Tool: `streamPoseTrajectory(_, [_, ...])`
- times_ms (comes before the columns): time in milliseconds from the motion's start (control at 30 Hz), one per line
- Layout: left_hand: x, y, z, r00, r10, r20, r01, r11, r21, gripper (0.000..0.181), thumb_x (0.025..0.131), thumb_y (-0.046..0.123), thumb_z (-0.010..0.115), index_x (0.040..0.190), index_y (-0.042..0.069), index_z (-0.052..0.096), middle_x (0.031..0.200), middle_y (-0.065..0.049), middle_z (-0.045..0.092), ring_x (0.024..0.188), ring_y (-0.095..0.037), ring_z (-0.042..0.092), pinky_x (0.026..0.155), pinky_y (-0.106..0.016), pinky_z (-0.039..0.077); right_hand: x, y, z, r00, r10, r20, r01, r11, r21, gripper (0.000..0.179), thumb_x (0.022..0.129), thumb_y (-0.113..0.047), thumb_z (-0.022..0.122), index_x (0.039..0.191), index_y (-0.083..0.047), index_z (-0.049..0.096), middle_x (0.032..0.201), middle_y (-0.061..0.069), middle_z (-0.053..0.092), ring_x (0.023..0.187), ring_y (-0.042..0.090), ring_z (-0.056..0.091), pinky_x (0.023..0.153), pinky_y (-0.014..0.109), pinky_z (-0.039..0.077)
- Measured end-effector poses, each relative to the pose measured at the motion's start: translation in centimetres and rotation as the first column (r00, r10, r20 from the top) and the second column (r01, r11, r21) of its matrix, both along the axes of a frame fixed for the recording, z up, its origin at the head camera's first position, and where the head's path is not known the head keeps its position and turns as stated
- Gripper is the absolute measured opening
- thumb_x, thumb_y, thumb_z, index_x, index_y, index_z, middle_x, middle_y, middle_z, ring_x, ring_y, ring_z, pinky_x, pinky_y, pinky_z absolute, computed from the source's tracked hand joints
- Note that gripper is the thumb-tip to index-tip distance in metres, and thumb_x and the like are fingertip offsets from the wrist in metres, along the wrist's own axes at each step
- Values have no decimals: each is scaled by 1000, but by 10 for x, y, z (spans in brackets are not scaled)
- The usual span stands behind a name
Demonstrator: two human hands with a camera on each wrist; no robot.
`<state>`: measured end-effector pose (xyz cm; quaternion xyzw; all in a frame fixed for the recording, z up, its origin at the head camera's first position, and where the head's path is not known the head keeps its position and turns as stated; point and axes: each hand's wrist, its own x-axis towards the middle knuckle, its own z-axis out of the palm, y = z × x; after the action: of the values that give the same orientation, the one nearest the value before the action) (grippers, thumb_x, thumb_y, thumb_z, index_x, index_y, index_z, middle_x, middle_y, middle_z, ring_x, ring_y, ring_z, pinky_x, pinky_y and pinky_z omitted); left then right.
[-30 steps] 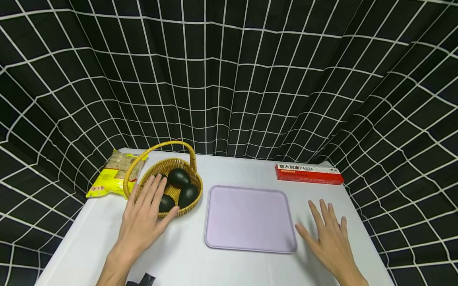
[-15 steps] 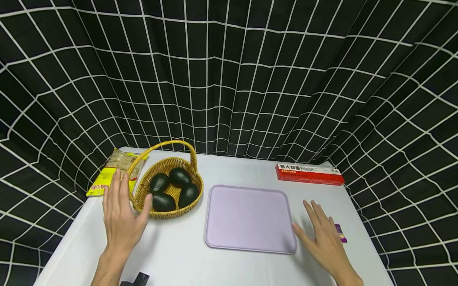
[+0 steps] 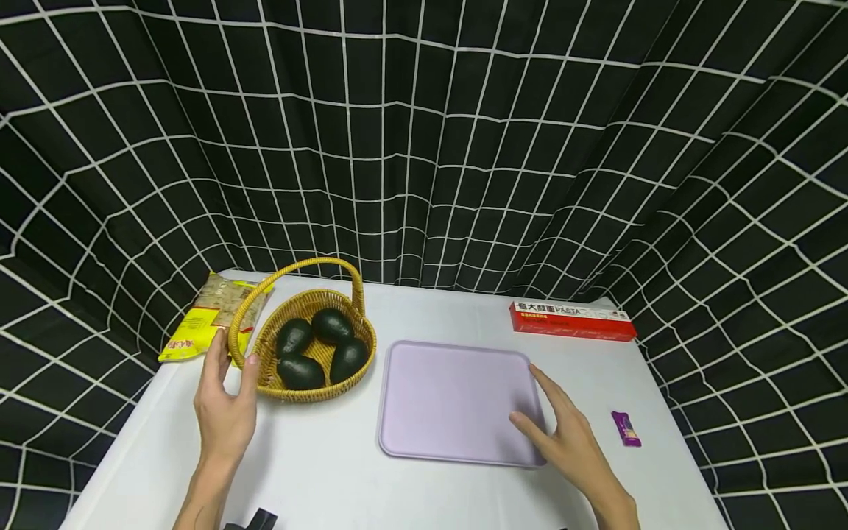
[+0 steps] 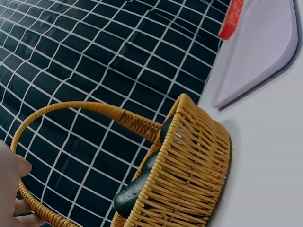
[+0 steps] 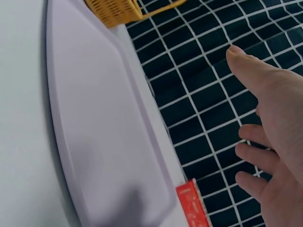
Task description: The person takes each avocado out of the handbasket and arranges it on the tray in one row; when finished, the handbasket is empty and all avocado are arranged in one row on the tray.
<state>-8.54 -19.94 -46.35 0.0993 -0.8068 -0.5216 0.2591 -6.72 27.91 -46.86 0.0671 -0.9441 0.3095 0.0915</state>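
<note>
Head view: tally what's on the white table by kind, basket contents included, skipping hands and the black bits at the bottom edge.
Wicker basket: 1
Dark green avocados: 4
Lilac tray: 1
Red pasta box: 1
Yellow bag: 1
Purple packet: 1
Total: 9

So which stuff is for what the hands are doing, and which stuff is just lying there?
Probably for the job:
basket, with the left hand at its handle
four dark green avocados inside it
lilac tray, with the right hand by its edge

Probably just lying there:
yellow bag
red pasta box
small purple packet
</note>
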Motion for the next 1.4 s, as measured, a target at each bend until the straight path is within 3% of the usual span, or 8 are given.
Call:
streamPoseTrajectory(233, [-4, -4, -4, 1000, 3, 1, -3, 999, 52, 60, 107, 18, 60, 162, 13, 36, 164, -13, 43, 150, -33, 44, 118, -12, 37, -7, -8, -2, 999, 23, -38, -24, 999, -21, 84, 88, -39, 86, 160, -29, 43, 159, 7, 52, 146, 35, 50, 115, 59, 43])
streamPoseTrajectory(400, [-7, -9, -8, 1000, 1, 27, -4, 992, 125, 60, 106, 12, 62, 161, 12, 38, 161, -16, 45, 150, -32, 44, 114, -10, 41, -12, -20, -4, 998, 56, -40, -59, 995, -77, 81, 87, -38, 86, 157, -35, 46, 158, 4, 54, 145, 35, 51, 116, 61, 44])
streamPoseTrajectory(567, [-10, -11, -16, 999, 27, 25, -30, 992, 119, 57, 105, 14, 63, 158, 9, 42, 155, -20, 50, 145, -32, 49, 112, -12, 44, -17, -35, -4, 996, 83, -43, -88, 989, -115, 78, 87, -38, 87, 155, -29, 50, 155, 2, 57, 144, 34, 53, 115, 63, 46])
streamPoseTrajectory(833, [-14, -14, -25, 992, 106, 70, -114, 987, 115, 53, 106, 24, 63, 151, 0, 50, 146, -29, 58, 134, -44, 59, 99, -4, 47, -28, -58, -5, 987, 145, -62, -154, 974, -169, 74, 87, -37, 86, 153, -27, 54, 153, -1, 59, 144, 28, 54, 116, 57, 47])
streamPoseTrajectory(967, [-14, -15, -27, 992, 112, 64, -116, 991, 65, 51, 106, 24, 62, 149, -2, 52, 144, -31, 59, 133, -44, 59, 101, -7, 48, -31, -69, -6, 984, 161, -71, -171, 969, -176, 73, 87, -38, 86, 152, -28, 55, 153, -4, 59, 144, 25, 54, 118, 53, 46])
streamPoseTrajectory(1100, [-13, -16, -28, 994, 107, 17, -107, 994, -24, 47, 106, 19, 63, 145, -5, 55, 138, -31, 63, 128, -44, 63, 102, -9, 49, -33, -78, -6, 980, 187, -62, -197, 955, -222, 72, 88, -36, 86, 152, -27, 55, 153, -5, 59, 145, 23, 53, 120, 51, 45])
streamPoseTrajectory(1233, [-12, -17, -31, 994, 104, -28, -106, 988, -111, 43, 104, 14, 65, 142, -5, 59, 132, -31, 67, 122, -44, 67, 97, -2, 47, -37, -88, -8, 975, 215, -61, -223, 940, -258, 70, 89, -36, 85, 151, -27, 56, 152, -5, 60, 145, 23, 52, 120, 52, 44])
streamPoseTrajectory(1400, [-13, -18, -33, 993, 109, -52, -116, 981, -155, 41, 103, 11, 67, 139, -5, 61, 129, -30, 69, 120, -44, 69, 97, -7, 50, -41, -101, -8, 969, 242, -56, -248, 922, -299, 68, 89, -36, 84, 151, -27, 56, 153, -6, 59, 146, 22, 51, 121, 52, 43])
